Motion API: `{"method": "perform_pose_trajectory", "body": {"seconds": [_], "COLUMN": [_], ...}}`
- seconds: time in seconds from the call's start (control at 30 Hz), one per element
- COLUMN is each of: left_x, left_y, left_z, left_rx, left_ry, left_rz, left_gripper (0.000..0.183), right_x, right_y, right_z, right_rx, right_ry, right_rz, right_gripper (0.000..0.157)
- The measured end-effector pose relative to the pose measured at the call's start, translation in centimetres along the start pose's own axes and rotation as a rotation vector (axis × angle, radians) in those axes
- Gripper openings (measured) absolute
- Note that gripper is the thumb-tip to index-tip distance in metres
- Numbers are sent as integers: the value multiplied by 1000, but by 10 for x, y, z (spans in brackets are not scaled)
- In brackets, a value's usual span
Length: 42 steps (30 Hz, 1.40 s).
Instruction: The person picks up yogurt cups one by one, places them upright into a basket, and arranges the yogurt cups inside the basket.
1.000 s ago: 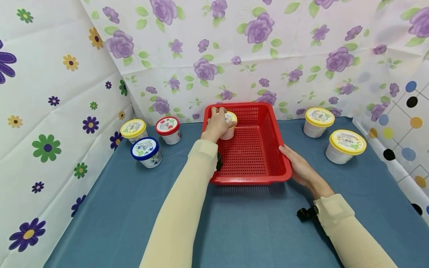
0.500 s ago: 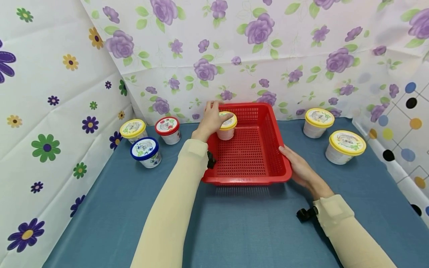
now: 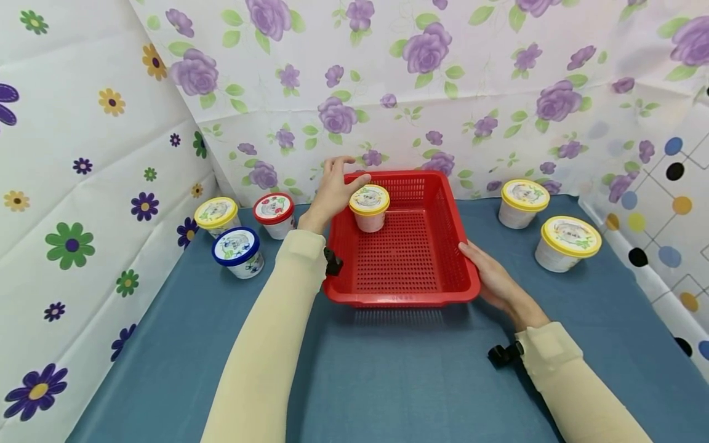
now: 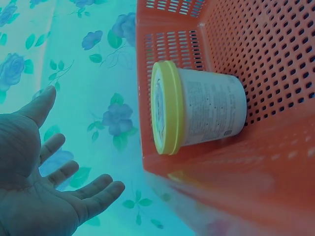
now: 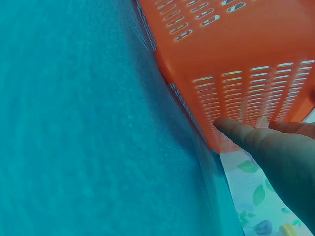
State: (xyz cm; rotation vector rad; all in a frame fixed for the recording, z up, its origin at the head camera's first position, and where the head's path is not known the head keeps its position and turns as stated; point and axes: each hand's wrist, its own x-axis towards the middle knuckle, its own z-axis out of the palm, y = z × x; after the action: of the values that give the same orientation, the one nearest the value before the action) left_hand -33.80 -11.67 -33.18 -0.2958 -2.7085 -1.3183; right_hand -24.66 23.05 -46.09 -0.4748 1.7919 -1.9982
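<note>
A red plastic basket (image 3: 454, 264) with perforated walls and bottom stands on the blue cloth. Inside, at its back left, a tub with a yellow lid (image 3: 369, 206) stands upright. My left hand (image 3: 331, 197) is raised over the basket's left rim, beside the tub, fingers spread and holding nothing. In the left wrist view a gap separates that hand (image 4: 49, 182) from the tub (image 4: 211, 108). At the basket's right side, my right hand (image 3: 495, 278) grips the wall, thumb at the rim. Its fingers (image 5: 246, 135) lie against the outer slots in the right wrist view.
To the left stand a yellow-lidded tub (image 3: 217, 214), a red-lidded tub (image 3: 274, 214) and a blue-lidded tub (image 3: 237, 251). Two larger yellow-lidded tubs (image 3: 523, 203) stand at the right. Flowered sheets (image 3: 388, 80) close off the back and sides of the blue cloth (image 3: 410, 375).
My left hand has let go of the yellow-lidded tub and drawn back to the left, over the basket's rim. The tub stays in the basket. My right hand keeps its place.
</note>
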Motion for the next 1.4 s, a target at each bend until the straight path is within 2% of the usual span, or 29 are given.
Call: {"method": "perform_pose_trajectory", "body": {"seconds": [0.37,0.7,0.93,1.13,1.4], "left_x": [-3,-6,-14,-21,-27], "left_y": [-9,-18,-26,-33,-44], "left_z": [-18,-33,-43,-49,-57], "left_rx": [-15,-25,-33,-52,-18], "left_ry": [48,76,89,111,127], "left_rz": [19,9,-24,-49,-37], "left_gripper": [64,64,69,67,69], "right_x": [-1,-1,0,0,0], "right_y": [-1,0,0,0,0], "right_z": [1,1,1,1,1], "right_rx": [-16,-4,5,2,12], "right_ry": [7,7,8,14,6], "right_rz": [-4,-8,-3,-1,-13], "right_gripper": [62,63,63,63,63]}}
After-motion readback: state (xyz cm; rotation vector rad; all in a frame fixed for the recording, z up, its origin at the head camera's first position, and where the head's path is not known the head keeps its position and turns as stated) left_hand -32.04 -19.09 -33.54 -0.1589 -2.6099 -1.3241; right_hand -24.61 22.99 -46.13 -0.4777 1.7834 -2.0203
